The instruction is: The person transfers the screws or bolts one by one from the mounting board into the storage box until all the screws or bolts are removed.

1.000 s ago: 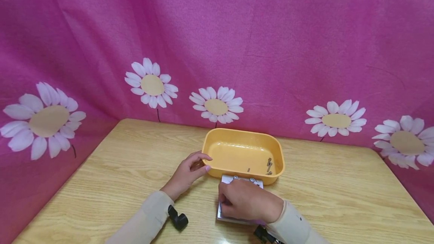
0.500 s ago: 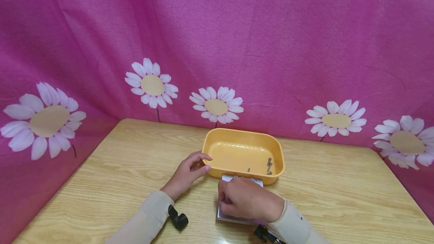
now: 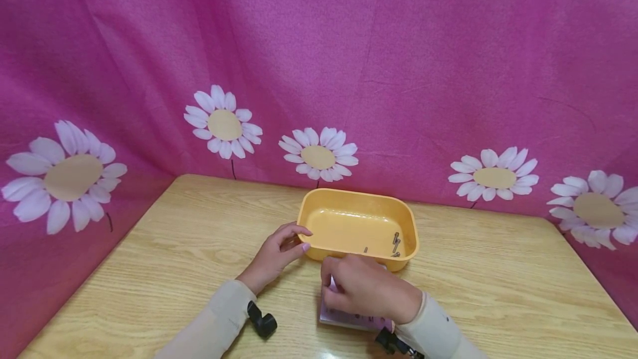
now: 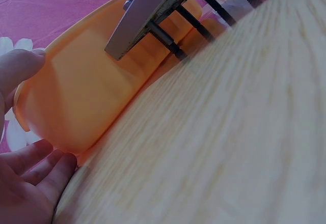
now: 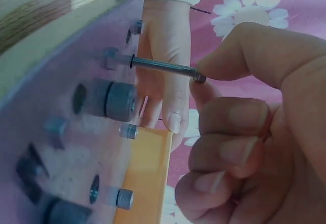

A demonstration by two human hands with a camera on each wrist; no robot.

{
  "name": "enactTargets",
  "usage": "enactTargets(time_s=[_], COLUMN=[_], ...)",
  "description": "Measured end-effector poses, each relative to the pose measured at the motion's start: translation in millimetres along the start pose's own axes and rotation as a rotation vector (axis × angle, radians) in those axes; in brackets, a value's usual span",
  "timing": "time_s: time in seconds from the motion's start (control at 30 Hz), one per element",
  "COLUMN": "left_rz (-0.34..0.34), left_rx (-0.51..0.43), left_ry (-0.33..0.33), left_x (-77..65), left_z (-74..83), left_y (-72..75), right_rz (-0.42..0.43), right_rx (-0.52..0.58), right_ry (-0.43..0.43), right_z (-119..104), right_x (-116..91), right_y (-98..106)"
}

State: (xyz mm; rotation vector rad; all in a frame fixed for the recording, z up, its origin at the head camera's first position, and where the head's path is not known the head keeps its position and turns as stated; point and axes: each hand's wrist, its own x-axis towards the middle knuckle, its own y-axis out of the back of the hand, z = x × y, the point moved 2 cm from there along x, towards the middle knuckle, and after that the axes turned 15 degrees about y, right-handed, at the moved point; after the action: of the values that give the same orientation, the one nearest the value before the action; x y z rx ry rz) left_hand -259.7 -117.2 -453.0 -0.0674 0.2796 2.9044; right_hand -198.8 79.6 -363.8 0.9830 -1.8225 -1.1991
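Note:
My left hand (image 3: 276, 251) holds the near left corner of a yellow plastic bin (image 3: 359, 198), a finger over its rim. In the left wrist view its thumb lies at the rim and other fingertips touch the lower outer wall. Close in front of the bin, a metal plate (image 3: 344, 321) stands raised on threaded bolts (image 4: 196, 23). My right hand (image 3: 366, 287) is over the plate. Thumb and index finger pinch the end of a slim screw (image 5: 165, 66), its far end at the plate face. Whether that end sits in a hole is unclear. Several socket-head bolts (image 5: 121, 101) protrude from the plate.
Several loose screws (image 3: 396, 242) lie at the right end of the bin, and a small short piece (image 3: 365, 250) lies near its front wall. Beneath everything is a wooden table (image 3: 498, 281). A pink curtain (image 3: 399, 71) with daisies hangs behind and at the sides.
My right hand has shifted slightly away from me, toward the bin, uncovering more of the plate's near part. The left hand and the bin have stayed put.

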Motion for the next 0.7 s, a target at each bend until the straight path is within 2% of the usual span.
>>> enactTargets(time_s=[0.2, 0.43, 0.7], left_rz=[-0.006, -0.001, 0.001], left_rx=[-0.003, 0.004, 0.006], left_ry=[-0.002, -0.009, 0.017], left_x=[-0.3, -1.1, -0.7], left_z=[0.5, 2.2, 1.1], left_y=[-0.4, -0.5, -0.2], right_rz=[0.018, 0.082, 0.125], right_rx=[0.032, -0.018, -0.034], right_ry=[0.007, 0.041, 0.015], right_z=[1, 5, 10], right_x=[0, -3, -8], right_y=[4, 11, 18])
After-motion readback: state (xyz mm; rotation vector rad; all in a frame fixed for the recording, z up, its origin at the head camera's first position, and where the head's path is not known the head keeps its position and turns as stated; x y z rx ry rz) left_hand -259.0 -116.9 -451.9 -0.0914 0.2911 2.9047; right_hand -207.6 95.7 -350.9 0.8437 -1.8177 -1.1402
